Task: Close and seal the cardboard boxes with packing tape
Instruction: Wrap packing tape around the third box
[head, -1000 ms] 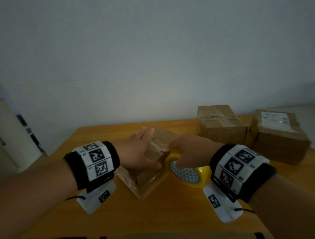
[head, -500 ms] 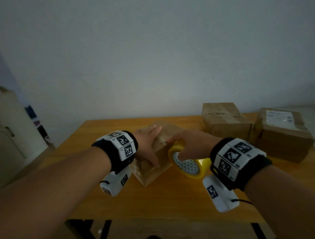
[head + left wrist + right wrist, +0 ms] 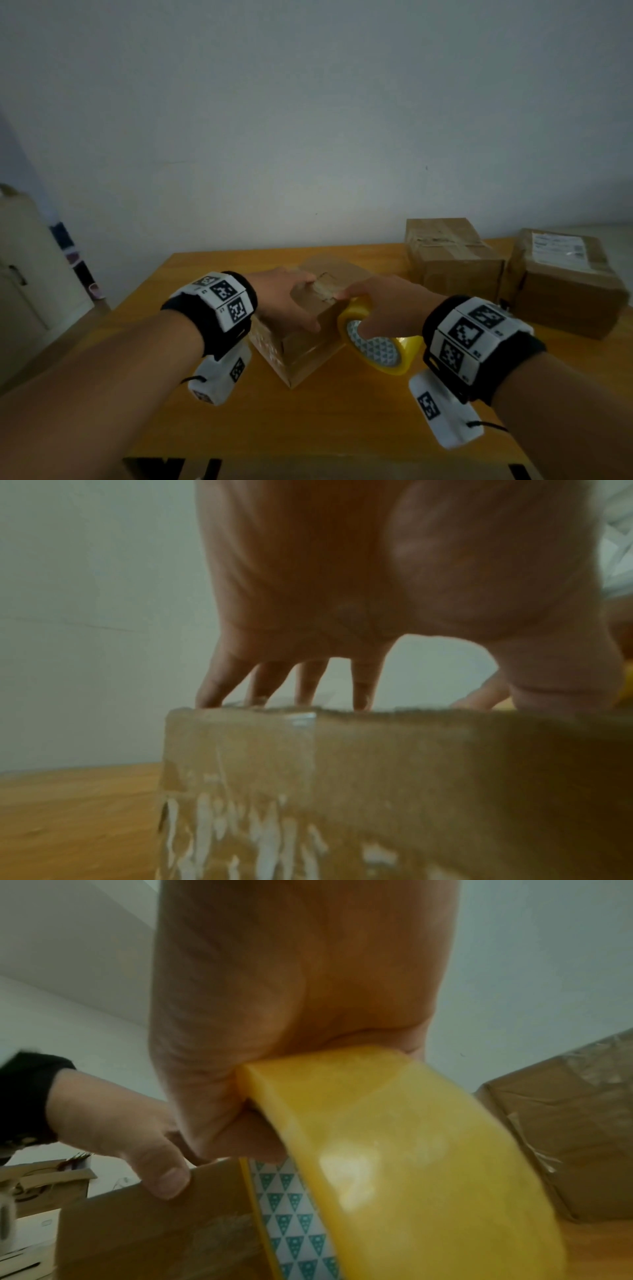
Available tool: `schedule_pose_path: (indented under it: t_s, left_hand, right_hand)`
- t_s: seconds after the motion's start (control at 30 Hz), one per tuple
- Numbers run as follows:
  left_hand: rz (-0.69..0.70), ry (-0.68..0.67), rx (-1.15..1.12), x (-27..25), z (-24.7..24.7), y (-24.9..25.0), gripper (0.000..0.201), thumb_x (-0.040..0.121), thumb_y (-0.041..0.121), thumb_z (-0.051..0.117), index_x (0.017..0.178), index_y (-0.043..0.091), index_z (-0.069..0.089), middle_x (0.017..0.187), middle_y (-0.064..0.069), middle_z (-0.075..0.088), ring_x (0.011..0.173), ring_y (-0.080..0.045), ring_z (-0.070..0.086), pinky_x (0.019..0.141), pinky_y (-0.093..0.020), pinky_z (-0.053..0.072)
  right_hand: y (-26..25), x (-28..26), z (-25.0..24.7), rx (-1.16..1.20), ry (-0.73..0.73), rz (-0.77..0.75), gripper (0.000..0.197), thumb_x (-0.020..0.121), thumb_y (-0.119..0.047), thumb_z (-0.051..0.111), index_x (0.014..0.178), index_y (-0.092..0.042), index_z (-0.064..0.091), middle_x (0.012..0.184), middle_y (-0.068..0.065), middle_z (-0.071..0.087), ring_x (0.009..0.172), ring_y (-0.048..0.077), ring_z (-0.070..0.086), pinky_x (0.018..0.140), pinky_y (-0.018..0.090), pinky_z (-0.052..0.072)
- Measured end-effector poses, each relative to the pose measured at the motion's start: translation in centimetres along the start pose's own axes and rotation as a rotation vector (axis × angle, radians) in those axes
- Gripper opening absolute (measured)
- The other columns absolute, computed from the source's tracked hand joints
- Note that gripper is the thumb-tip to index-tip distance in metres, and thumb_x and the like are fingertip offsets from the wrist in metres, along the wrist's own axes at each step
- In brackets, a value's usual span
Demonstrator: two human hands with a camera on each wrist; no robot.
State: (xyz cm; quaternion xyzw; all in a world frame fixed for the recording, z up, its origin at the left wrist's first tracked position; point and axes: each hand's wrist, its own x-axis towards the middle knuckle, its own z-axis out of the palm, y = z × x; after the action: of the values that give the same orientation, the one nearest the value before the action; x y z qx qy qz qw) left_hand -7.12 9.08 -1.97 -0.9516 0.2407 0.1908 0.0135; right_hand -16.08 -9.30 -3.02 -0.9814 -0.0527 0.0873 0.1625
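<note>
Yellow tape roll (image 3: 378, 346), core printed with teal triangles on white. Brown boxes (image 3: 308, 329). Orange-brown table (image 3: 342, 421). Black wristbands (image 3: 209, 315) bearing black-and-white markers.

Left hand (image 3: 286, 301) flat, fingers spread; right hand (image 3: 387, 310) curled, gripping.

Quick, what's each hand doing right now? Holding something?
Left hand: open, fingers pressing down on top of the small box.
Right hand: closed around the yellow tape roll, holding it against the box.
</note>
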Motion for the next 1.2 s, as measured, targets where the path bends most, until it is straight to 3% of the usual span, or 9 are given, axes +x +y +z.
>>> schedule_pose_path:
  t_s: [0.07, 0.17, 0.33, 0.5, 0.63, 0.77, 0.9, 1.0, 1.2]
  left_hand:
    - [-0.010, -0.050, 0.064, 0.2, 0.3, 0.3, 0.115, 0.056, 0.077, 0.068, 0.145, 0.052, -0.002, 0.158, 0.005, -0.005, 0.141, -0.030, 0.022, 0.106, -0.047, 0.037]
    - [-0.037, -0.064, 0.076, 0.3, 0.4, 0.9, 0.118, 0.056, 0.070, 0.074, 0.142, 0.058, -0.006, 0.157, 0.003, -0.007, 0.134, -0.034, 0.033, 0.098, -0.046, 0.046]
    - [-0.061, -0.021, 0.014, 0.3, 0.6, 0.7, 0.127, 0.057, 0.066, 0.075, 0.141, 0.053, -0.018, 0.159, -0.002, -0.010, 0.137, -0.036, 0.031, 0.097, -0.047, 0.046]
    - [0.008, -0.084, -0.459, -0.5, -0.7, 0.3, 0.099, 0.067, 0.045, 0.077, 0.146, 0.043, 0.017, 0.139, 0.002, 0.042, 0.092, -0.016, 0.059, 0.067, -0.026, 0.056]
    - [0.047, -0.192, -0.782, -1.4, -1.0, -1.0, 0.084, 0.051, 0.038, 0.079, 0.130, 0.028, 0.052, 0.124, -0.010, 0.063, 0.109, -0.036, 0.061, 0.098, -0.052, 0.047]
    - [0.037, -0.070, -0.928, -1.8, -1.3, -2.7, 0.063, 0.073, 0.031, 0.076, 0.131, 0.025, 0.051, 0.125, -0.014, 0.061, 0.111, -0.034, 0.060, 0.099, -0.047, 0.047]
    - [0.099, 0.304, -0.344, -2.4, -2.1, -1.8, 0.072, 0.083, 0.036, 0.069, 0.144, 0.027, 0.032, 0.140, 0.000, 0.046, 0.119, -0.020, 0.051, 0.097, -0.030, 0.043]
    - [0.100, 0.203, -0.049, -2.0, -1.3, -1.0, 0.116, 0.053, 0.070, 0.076, 0.145, 0.031, 0.019, 0.142, 0.001, 0.040, 0.124, -0.022, 0.047, 0.101, -0.039, 0.044]
    - [0.022, 0.170, -0.007, -2.1, -2.1, -0.6, 0.114, 0.054, 0.063, 0.080, 0.145, 0.030, 0.018, 0.138, -0.001, 0.046, 0.117, -0.022, 0.052, 0.096, -0.038, 0.047]
  right_hand:
    - [-0.1, -0.1, 0.0, -0.002, 0.000, -0.012, 0.061, 0.086, -0.028, 0.062, 0.142, -0.038, 0.041, 0.146, -0.003, 0.042, 0.096, 0.015, 0.052, 0.075, 0.026, 0.042]
    - [-0.1, -0.2, 0.1, 0.002, 0.008, -0.022, 0.061, 0.087, -0.027, 0.062, 0.142, -0.038, 0.040, 0.141, -0.004, 0.046, 0.075, 0.007, 0.043, 0.066, 0.023, 0.040]
    - [-0.3, -0.9, 0.6, -0.036, 0.051, -0.021, 0.068, 0.089, -0.026, 0.060, 0.148, -0.038, 0.028, 0.074, -0.021, 0.033, 0.055, 0.001, 0.030, 0.048, 0.015, 0.026]
    - [-0.4, -1.8, -1.6, 0.090, 0.326, -0.044, 0.066, 0.078, -0.031, 0.068, 0.135, -0.031, 0.036, 0.079, 0.004, 0.059, 0.059, 0.020, 0.053, 0.048, 0.032, 0.040]
    - [-1.2, -2.6, -3.9, 0.206, 0.486, -0.084, 0.052, 0.073, -0.033, 0.071, 0.117, -0.032, 0.044, 0.083, 0.003, 0.060, 0.063, 0.019, 0.056, 0.053, 0.037, 0.046]
    - [-1.3, -2.2, -2.7, 0.295, 0.595, -0.094, 0.060, 0.082, -0.039, 0.069, 0.133, -0.029, 0.038, 0.100, -0.003, 0.061, 0.080, 0.016, 0.060, 0.068, 0.035, 0.053]
    - [-2.8, -0.5, -2.1, 0.220, 0.623, -0.136, 0.070, 0.093, -0.043, 0.056, 0.150, -0.026, 0.018, 0.139, 0.004, 0.049, 0.118, 0.022, 0.053, 0.096, 0.037, 0.047]
    - [-3.1, 0.3, -2.4, 0.187, 0.609, -0.112, 0.073, 0.095, -0.043, 0.053, 0.152, -0.024, 0.012, 0.141, 0.008, 0.048, 0.121, 0.025, 0.052, 0.095, 0.036, 0.044]
    - [-4.4, 0.6, -2.7, 0.138, 0.606, -0.132, 0.061, 0.095, -0.040, 0.050, 0.147, -0.029, 0.018, 0.104, 0.004, 0.059, 0.077, 0.016, 0.058, 0.061, 0.024, 0.040]
